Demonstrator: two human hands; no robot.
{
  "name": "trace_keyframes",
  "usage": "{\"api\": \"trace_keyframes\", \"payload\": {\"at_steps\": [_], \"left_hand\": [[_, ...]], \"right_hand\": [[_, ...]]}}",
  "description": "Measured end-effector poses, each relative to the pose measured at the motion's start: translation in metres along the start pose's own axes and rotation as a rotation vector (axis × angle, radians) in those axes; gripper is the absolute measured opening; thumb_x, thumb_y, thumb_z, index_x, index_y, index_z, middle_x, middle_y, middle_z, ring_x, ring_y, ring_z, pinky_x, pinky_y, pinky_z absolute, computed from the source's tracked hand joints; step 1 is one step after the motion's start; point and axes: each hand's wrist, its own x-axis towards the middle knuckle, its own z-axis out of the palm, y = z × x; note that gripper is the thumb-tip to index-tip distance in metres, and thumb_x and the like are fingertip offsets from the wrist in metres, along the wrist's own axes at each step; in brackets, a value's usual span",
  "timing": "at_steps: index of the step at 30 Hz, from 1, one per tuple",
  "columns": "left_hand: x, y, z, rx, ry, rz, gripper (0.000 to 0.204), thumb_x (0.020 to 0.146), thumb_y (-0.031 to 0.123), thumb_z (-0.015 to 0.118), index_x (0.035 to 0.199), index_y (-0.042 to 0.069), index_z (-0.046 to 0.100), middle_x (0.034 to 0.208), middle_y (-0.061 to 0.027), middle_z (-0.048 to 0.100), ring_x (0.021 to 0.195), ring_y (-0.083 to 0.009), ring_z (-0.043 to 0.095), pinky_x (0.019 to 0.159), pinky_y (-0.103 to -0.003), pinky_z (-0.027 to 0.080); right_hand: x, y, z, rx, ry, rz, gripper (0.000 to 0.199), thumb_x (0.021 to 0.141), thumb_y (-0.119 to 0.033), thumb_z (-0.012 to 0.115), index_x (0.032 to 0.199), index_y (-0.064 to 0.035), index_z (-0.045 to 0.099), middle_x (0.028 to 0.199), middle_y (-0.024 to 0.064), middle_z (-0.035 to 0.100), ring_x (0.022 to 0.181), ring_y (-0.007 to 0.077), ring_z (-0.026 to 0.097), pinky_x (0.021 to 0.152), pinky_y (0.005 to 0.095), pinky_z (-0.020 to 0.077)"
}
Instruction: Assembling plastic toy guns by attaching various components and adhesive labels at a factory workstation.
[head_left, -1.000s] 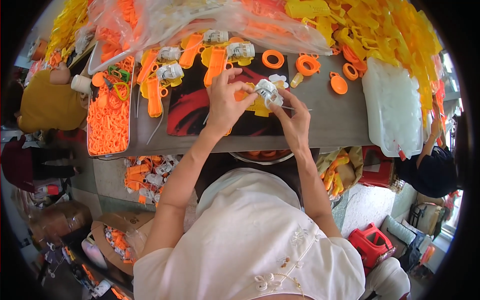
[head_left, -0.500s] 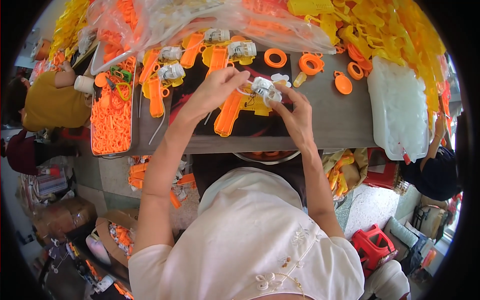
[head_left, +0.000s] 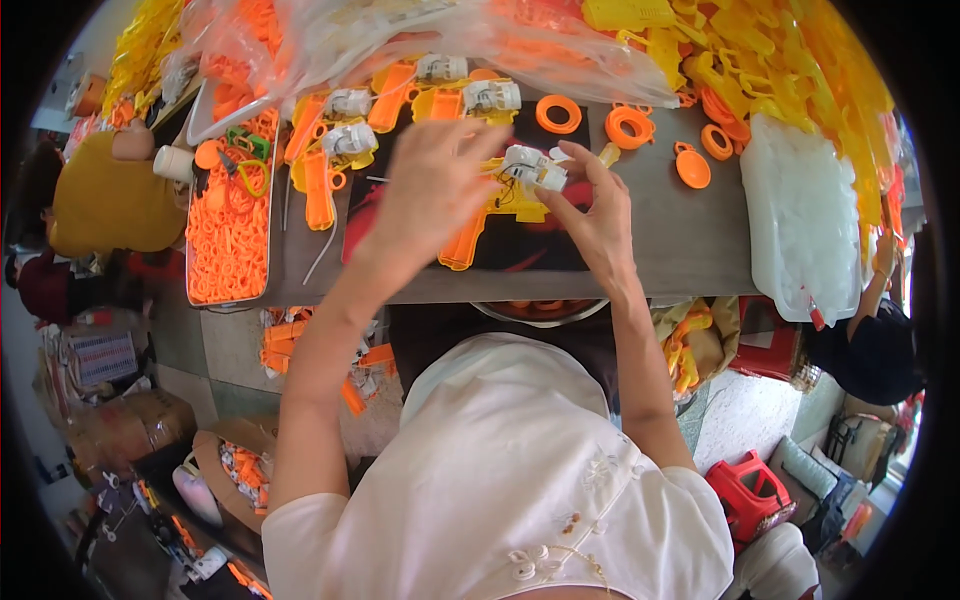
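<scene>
My right hand pinches a white plastic mechanism with thin dark wires between thumb and fingers. The mechanism sits on the yellow part of a toy gun shell half, whose orange handle points toward me. Over that shell's left side hangs my left hand, smeared by motion, so what its fingers do or hold is unclear. Several similar shell halves, one of them an orange-handled one, lie beyond and to the left, with white mechanisms in them.
A tray of small orange parts stands left, with yellow-handled scissors on top. Orange rings and an orange disc lie right of centre. A translucent white bin stands farther right. Other people work at both sides.
My left hand has moved slightly up and right, from beside the mechanism's left end, and is now blurred. My right hand stays at the mechanism. The whole view has shifted slightly.
</scene>
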Motion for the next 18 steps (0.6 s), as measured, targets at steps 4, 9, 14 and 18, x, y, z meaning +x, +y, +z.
{"api": "trace_keyframes", "payload": {"at_steps": [4,9,14,18], "left_hand": [[0.013,0.012,0.037,0.131,-0.043,0.114,0.048,0.079,0.010,0.070,0.126,0.006,0.061,0.115,-0.0071,0.062,0.106,-0.0268,0.058,0.099,-0.040,0.042],[0.004,-0.003,0.045,-0.259,-0.018,0.046,0.054,0.073,0.002,0.074,0.126,0.003,0.060,0.115,-0.0118,0.064,0.108,-0.0309,0.062,0.091,-0.040,0.052],[-0.028,-0.020,0.055,-0.611,0.132,-0.274,0.051,0.083,-0.002,0.073,0.130,0.003,0.056,0.127,-0.0136,0.064,0.116,-0.0278,0.064,0.098,-0.036,0.050],[-0.032,-0.010,0.068,-0.686,0.233,-0.353,0.055,0.083,-0.003,0.072,0.134,0.004,0.052,0.125,-0.0140,0.064,0.115,-0.0286,0.064,0.097,-0.037,0.050]], "right_hand": [[0.001,-0.013,0.003,-0.139,0.085,-0.084,0.057,0.075,-0.012,0.082,0.127,-0.0058,0.062,0.098,0.0097,0.068,0.091,0.0218,0.061,0.087,0.0365,0.0496],[-0.004,-0.006,0.014,0.046,0.200,-0.109,0.053,0.078,-0.013,0.081,0.125,-0.0022,0.059,0.096,0.0102,0.067,0.087,0.0215,0.062,0.079,0.0327,0.0516],[-0.009,0.003,0.032,0.119,-0.023,-0.038,0.031,0.083,-0.011,0.077,0.108,0.0023,0.063,0.089,0.0106,0.067,0.078,0.0196,0.061,0.067,0.0321,0.0509],[-0.009,0.010,0.052,-0.035,0.001,-0.090,0.017,0.085,-0.014,0.075,0.093,0.0000,0.068,0.082,0.0079,0.066,0.073,0.0190,0.059,0.071,0.0346,0.0461]]}}
